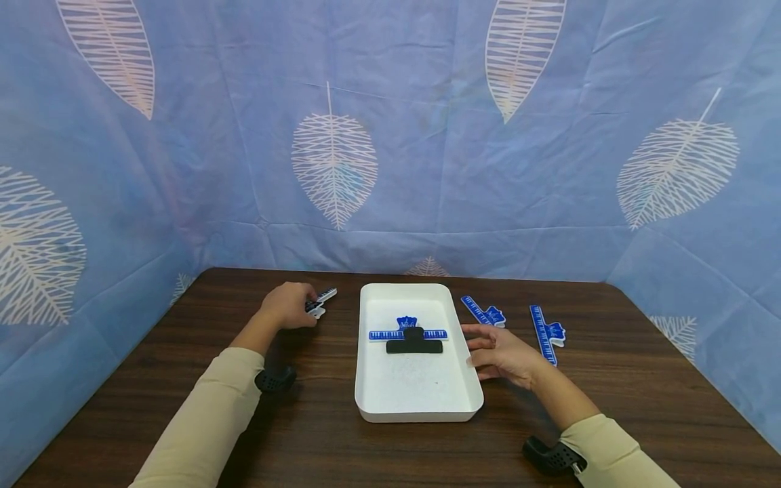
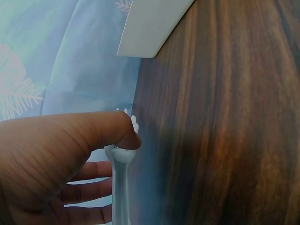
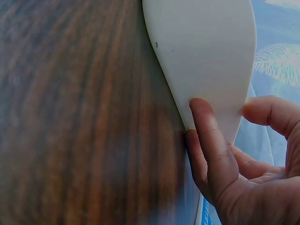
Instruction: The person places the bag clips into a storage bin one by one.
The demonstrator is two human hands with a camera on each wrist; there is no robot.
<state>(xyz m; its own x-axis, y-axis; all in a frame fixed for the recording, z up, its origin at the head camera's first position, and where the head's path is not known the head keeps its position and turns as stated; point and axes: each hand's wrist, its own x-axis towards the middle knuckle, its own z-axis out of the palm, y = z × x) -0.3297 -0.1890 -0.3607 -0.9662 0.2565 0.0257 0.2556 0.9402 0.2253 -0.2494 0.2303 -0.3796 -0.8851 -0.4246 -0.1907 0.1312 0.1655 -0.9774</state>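
Note:
On the left side of the table, my left hand [image 1: 288, 306] grips a ruler-marked clip [image 1: 326, 296] with dark and white parts, much of it covered by the fingers. The left wrist view shows the thumb laid over the white clip [image 2: 121, 183] and the other fingers behind it. A white rectangular tray [image 1: 421, 396] stands mid-table. My right hand [image 1: 503, 354] touches its right side, with fingertips [image 3: 202, 110] against the outer wall. Inside the tray lie a blue ruler-marked clip [image 1: 384, 335] and a black clip [image 1: 415, 346] overlapping it.
Two more blue ruler-marked clips lie right of the tray: one clip [image 1: 482, 312] near its far corner, another clip [image 1: 545, 335] farther right. A blue leaf-patterned cloth [image 1: 415, 169] hangs behind the dark wooden table [image 1: 329, 447].

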